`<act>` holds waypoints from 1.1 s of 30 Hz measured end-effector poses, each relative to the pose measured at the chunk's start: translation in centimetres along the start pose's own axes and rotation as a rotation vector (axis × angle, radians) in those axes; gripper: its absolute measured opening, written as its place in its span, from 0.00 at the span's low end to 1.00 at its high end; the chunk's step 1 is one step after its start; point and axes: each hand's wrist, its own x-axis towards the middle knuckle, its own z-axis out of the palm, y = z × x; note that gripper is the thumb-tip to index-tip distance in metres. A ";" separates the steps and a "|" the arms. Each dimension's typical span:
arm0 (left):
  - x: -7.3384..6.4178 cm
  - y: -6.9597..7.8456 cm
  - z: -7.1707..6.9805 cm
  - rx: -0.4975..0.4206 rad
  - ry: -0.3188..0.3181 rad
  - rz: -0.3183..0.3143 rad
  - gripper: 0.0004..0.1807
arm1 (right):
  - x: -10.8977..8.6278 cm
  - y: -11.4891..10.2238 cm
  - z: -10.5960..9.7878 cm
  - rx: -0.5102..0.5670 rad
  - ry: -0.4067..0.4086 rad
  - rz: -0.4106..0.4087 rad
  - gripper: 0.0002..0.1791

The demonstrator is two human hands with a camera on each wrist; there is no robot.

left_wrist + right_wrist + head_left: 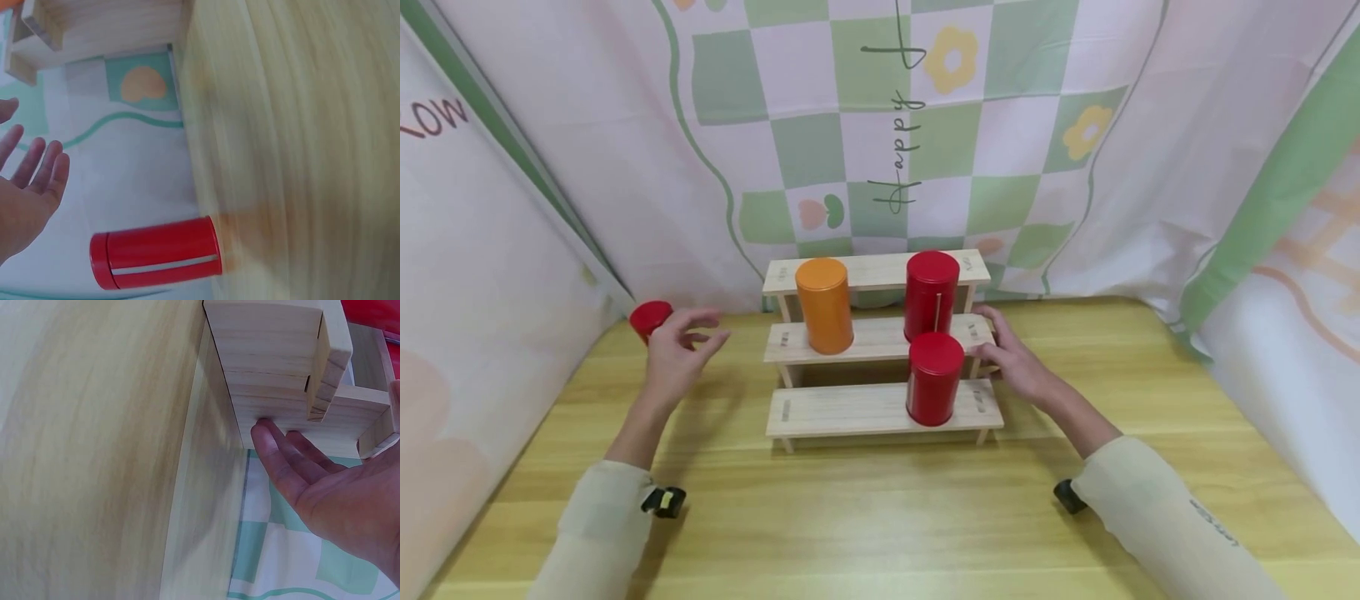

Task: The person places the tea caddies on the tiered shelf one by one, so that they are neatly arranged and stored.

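Observation:
A pale wooden three-tier display rack (850, 408) stands mid-table. My right hand (1018, 362) holds its right end, thumb at the middle shelf and fingers (284, 462) against the side panel. My left hand (673, 354) hovers left of the rack, fingers loosely bent with nothing between them. Close behind it, partly hidden in the head view, is a red canister (159, 253), upright on the table. On the middle shelf stand an orange canister (825, 308) at left and a red canister (931, 292) at right. Another red canister (936, 383) is on the lowest shelf's right side.
The wood-grain table (880, 517) runs back to a curtain (805, 150) with green checks and flowers. More curtain (482, 275) closes off the left side, and a further curtain panel (1292, 358) the right. The top shelf (872, 271) is the rack's rearmost tier.

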 end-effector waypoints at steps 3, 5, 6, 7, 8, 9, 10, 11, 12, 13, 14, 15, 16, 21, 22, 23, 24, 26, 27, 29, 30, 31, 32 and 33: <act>-0.1 -0.2 -0.4 0.001 0.024 -0.006 0.15 | 0.0 0.0 0.0 0.001 0.000 -0.004 0.38; -0.1 -0.4 -0.6 0.015 0.044 -0.008 0.15 | 0.0 0.0 0.0 0.003 0.001 -0.006 0.38; -0.2 -0.3 -0.7 0.018 0.055 -0.010 0.14 | 0.0 0.1 0.0 0.003 0.002 -0.006 0.38; -0.2 -0.3 -0.8 0.023 0.066 -0.012 0.14 | 0.0 0.1 0.0 0.004 0.003 -0.005 0.38; -0.2 -0.4 -0.9 0.032 0.072 -0.014 0.14 | 0.0 0.1 -0.1 0.007 0.004 -0.004 0.38; -0.2 -0.4 -1.0 0.043 0.079 -0.019 0.15 | 0.0 0.1 -0.1 0.008 0.005 -0.003 0.38; -0.2 -0.5 -1.1 0.051 0.084 -0.025 0.15 | 0.0 0.1 -0.1 0.009 0.004 -0.001 0.38; -0.2 -0.5 -1.2 0.059 0.090 -0.033 0.15 | 0.0 0.2 -0.1 0.009 0.003 0.000 0.38; -0.2 -0.6 -1.3 0.068 0.097 -0.044 0.15 | 0.0 0.2 -0.1 0.009 0.001 0.000 0.38; -0.2 -0.5 -1.4 0.074 0.104 -0.055 0.15 | 0.0 0.2 -0.1 0.008 -0.001 0.000 0.38; -0.1 -0.6 -1.6 0.082 0.110 -0.065 0.16 | 0.0 0.2 -0.1 0.007 -0.003 -0.001 0.37; -0.1 -0.6 -1.7 0.093 0.114 -0.077 0.16 | 0.0 0.2 -0.1 0.005 -0.006 -0.002 0.37; -0.1 -0.6 -1.9 0.101 0.118 -0.084 0.16 | 0.0 0.2 -0.1 0.004 -0.007 -0.004 0.37; 0.1 -0.6 -2.8 0.172 0.140 -0.116 0.17 | 0.0 0.3 -0.2 -0.005 -0.006 -0.004 0.37; 0.2 -0.7 -3.0 0.181 0.148 -0.128 0.17 | 0.0 0.3 -0.2 -0.007 -0.006 -0.003 0.37; 0.2 -0.7 -3.3 0.188 0.156 -0.144 0.18 | 0.0 0.3 -0.2 -0.008 -0.005 -0.001 0.37; 0.3 -0.8 -3.5 0.195 0.161 -0.161 0.18 | 0.0 0.3 -0.2 -0.011 -0.004 0.001 0.37; 0.5 -0.9 -3.9 0.202 0.172 -0.202 0.19 | 0.1 0.3 -0.2 -0.009 -0.006 -0.002 0.37; 0.6 -0.9 -4.0 0.202 0.174 -0.224 0.20 | 0.1 0.3 -0.2 -0.010 -0.006 -0.003 0.37; 0.7 -1.1 -4.3 0.203 0.178 -0.251 0.20 | 0.1 0.3 -0.2 -0.008 -0.006 -0.002 0.37; 0.8 -1.3 -4.4 0.204 0.180 -0.259 0.21 | 0.1 0.3 -0.2 -0.009 -0.007 -0.003 0.37; 0.9 -1.5 -4.6 0.205 0.182 -0.263 0.21 | 0.1 0.3 -0.2 -0.008 -0.009 -0.004 0.37; 1.0 -1.7 -4.7 0.206 0.181 -0.265 0.22 | 0.1 0.3 -0.2 -0.008 -0.010 -0.004 0.37; 1.1 -1.9 -4.8 0.210 0.180 -0.269 0.23 | 0.1 0.3 -0.2 -0.007 -0.009 -0.001 0.37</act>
